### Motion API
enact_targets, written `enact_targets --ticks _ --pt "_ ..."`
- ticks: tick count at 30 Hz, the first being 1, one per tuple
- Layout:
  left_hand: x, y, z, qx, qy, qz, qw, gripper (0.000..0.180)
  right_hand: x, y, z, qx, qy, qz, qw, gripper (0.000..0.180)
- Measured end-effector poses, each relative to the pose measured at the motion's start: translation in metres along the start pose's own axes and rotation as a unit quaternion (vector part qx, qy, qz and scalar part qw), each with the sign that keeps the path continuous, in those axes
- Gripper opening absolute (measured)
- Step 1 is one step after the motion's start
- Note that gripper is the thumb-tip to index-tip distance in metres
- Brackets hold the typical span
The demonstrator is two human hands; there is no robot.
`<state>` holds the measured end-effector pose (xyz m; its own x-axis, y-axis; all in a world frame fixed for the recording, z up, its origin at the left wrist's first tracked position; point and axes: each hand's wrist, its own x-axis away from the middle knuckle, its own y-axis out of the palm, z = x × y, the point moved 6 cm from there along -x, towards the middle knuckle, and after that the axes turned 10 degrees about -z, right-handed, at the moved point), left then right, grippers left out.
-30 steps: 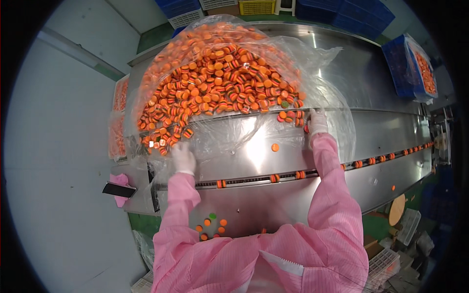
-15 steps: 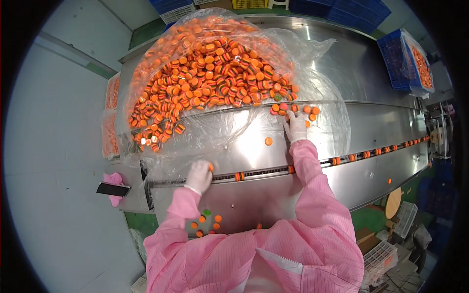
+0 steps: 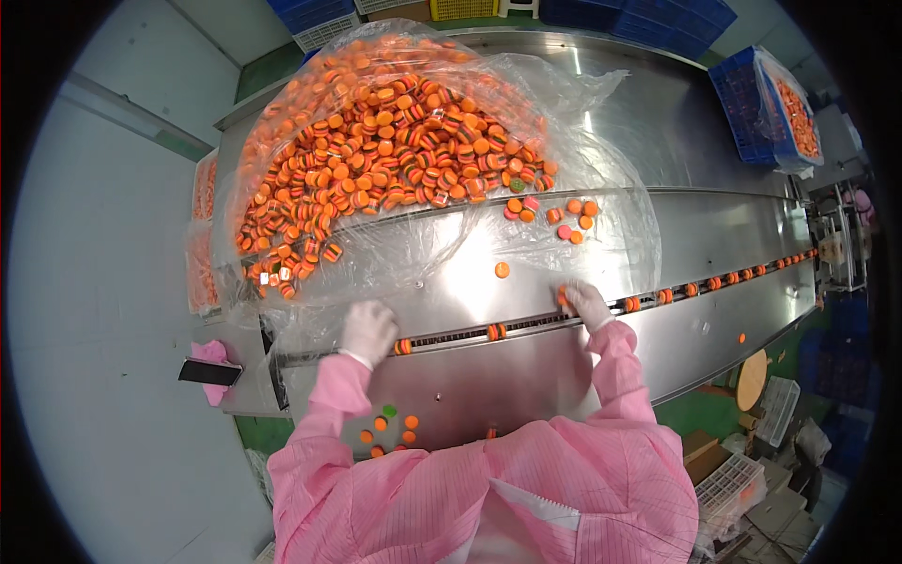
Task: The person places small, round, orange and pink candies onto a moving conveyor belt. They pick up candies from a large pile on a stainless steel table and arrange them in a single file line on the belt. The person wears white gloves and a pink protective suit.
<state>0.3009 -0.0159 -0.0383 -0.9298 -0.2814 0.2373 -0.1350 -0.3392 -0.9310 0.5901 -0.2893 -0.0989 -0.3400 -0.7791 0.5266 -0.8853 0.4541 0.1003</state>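
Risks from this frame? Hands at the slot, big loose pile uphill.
1. The heap of round orange caps sits on an open clear plastic bag; strays already lie below it, so more may slide and flood the narrow track.
2. The right hand presses a cap at the track; a tilted one might jam the line.
3. Caps on the floor by the pink sleeve suggest spillage off the steel table's edge.
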Motion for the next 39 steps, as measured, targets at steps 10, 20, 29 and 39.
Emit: enact_targets --ticks 10,20,29,39 --pt "-0.021 -0.023 -0.176 -0.048 -0.436 0.116 0.891 0.042 0.031 -0.037 0.012 0.498 0.108 0.183 0.841 0.020" --pt "-0.028 -0.020 -0.131 -0.126 -0.362 0.028 0.923 0.038 -0.116 -0.021 -0.090 0.570 -0.108 0.269 0.769 0.028" --pt "-0.046 0.012 -0.095 -0.050 -0.201 0.015 0.978 0.033 -0.053 -0.020 -0.031 -0.031 -0.116 0.091 0.989 0.020" --pt "-0.049 0.050 0.067 0.634 -0.049 -0.067 0.769 0.025 0.035 -0.012 0.022 0.447 -0.088 0.294 0.840 0.018"
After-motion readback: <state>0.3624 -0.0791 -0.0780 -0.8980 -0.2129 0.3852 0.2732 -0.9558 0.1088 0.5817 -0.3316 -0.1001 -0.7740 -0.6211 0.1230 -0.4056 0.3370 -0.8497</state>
